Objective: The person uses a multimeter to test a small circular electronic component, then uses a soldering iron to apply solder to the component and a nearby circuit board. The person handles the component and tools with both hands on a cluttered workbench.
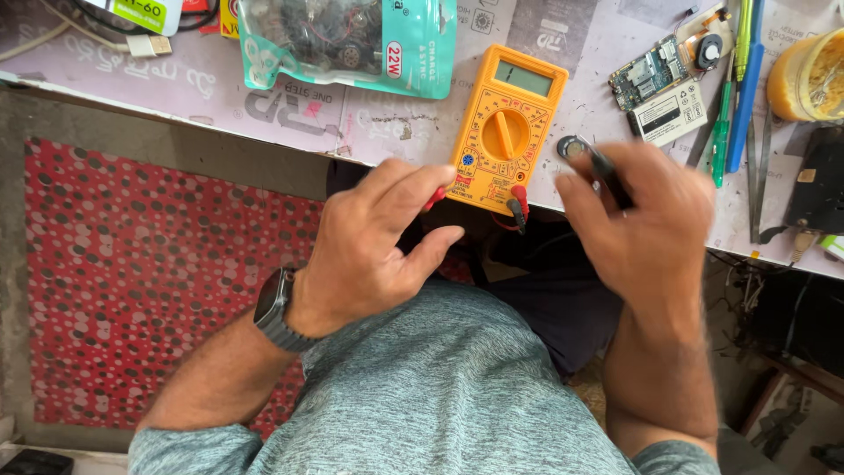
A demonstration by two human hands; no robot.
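So the yellow digital multimeter (507, 130) is sitting right at the near edge of the table (290, 105), tilted a bit, with its long axis running from the near edge up toward the far side. The display end points away from the person and the lead sockets face them, which makes sense, since the screen reads from the seat and the leads come off toward the hands.

The left hand (374, 242) is pinching the red probe (434, 199) between thumb and forefinger, just beside the meter's lower left corner; only a bit of red shows past the fingers. The right hand (640, 220) is closed on the black probe (607, 174), held like a pen, long axis slanting up and left, tip at a small round metal part (572, 148) (coin cell or tiny speaker, can't tell) lying near the table's front edge, right of the meter. Whether the tip actually touches it, I can't tell.

Further right there's a bare phone circuit board (648, 74), a green screwdriver (721, 132), tweezers (760, 167) and a yellow tub (804, 77). A teal packet (352, 44) lies toward the far edge.
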